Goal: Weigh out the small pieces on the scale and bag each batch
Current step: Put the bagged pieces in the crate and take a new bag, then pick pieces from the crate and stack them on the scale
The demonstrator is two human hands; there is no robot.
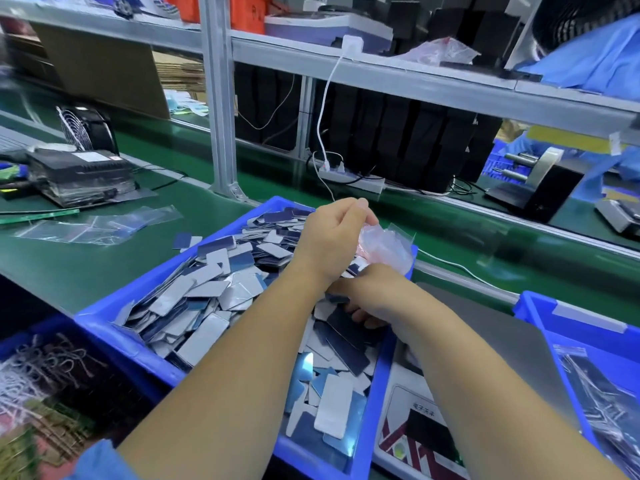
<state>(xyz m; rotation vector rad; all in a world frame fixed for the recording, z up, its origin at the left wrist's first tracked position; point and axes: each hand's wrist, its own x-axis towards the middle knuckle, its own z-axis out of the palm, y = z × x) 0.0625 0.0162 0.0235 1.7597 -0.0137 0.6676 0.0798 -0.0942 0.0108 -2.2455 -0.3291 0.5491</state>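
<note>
Green conveyor-belt worktop [79, 271], cut off at the left edge, far end blurred. Three blue plastic bins: big centre blue plastic bin [104, 318], near corner hidden under the forearms; right blue bin [540, 306] cut off by the frame, holding bagged clear packets too blurred to count; left blue bin [20, 344] mostly out of frame, tangled string-like bits inside, hard to make out. One grey digital scale [512, 344] between the centre and right bins, its steel platter partly hidden by the right forearm, display panel cut off at the bottom. Small flat rectangular pieces, white and dark blue [207, 306], heaped in the centre bin, too many to count; two lie outside on the belt by the bin's far-left rim. A few flat clear zip bags [100, 226] on the belt at left, overlapping, count unclear. One crumpled clear plastic bag with pink tint [388, 247] over the bin's far-right corner. Left hand [332, 237] raised, fingers curled, pinching that bag's top edge. Right hand [370, 296] down in the pile, fingers curled around dark pieces, fingertips hidden.
</note>
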